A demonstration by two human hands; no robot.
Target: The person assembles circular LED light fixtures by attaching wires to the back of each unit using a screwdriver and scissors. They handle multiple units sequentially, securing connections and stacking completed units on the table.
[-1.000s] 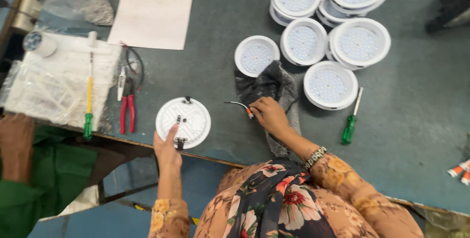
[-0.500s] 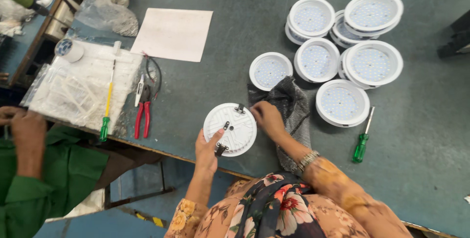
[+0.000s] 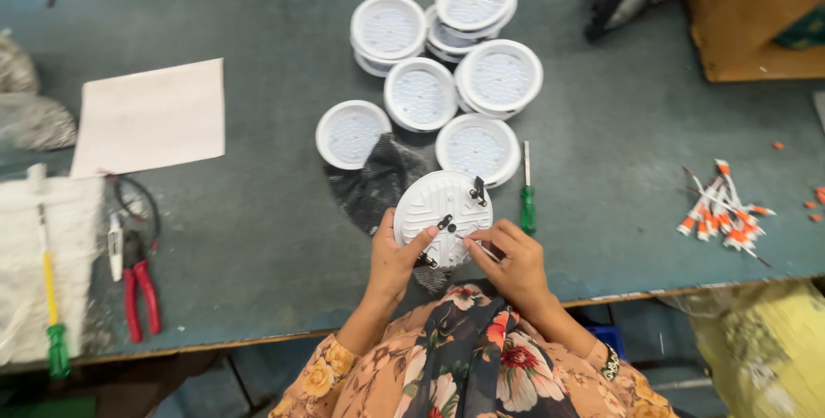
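Note:
A round white lamp housing (image 3: 444, 203) with ribbed back and black spring clips lies tilted at the table's front edge, partly over a dark mesh cloth (image 3: 378, 182). My left hand (image 3: 394, 259) grips its lower left rim, thumb on the back. My right hand (image 3: 511, 263) pinches a thin wire end (image 3: 478, 246) against the housing's lower right part. A green-handled screwdriver (image 3: 527, 199) lies just right of the housing.
Several round white lamps (image 3: 447, 66) are stacked behind. Left lie a pale sheet of paper (image 3: 150, 117), red-handled pliers (image 3: 137, 285), a white cloth (image 3: 51, 246) and a yellow-green screwdriver (image 3: 51, 306). Orange-tipped wire pieces (image 3: 722, 212) lie right; a wooden box (image 3: 756, 14) far right.
The view has shifted right. Both hands brought the white housing toward the body over the mesh cloth. My right hand now holds a wire at the housing's back.

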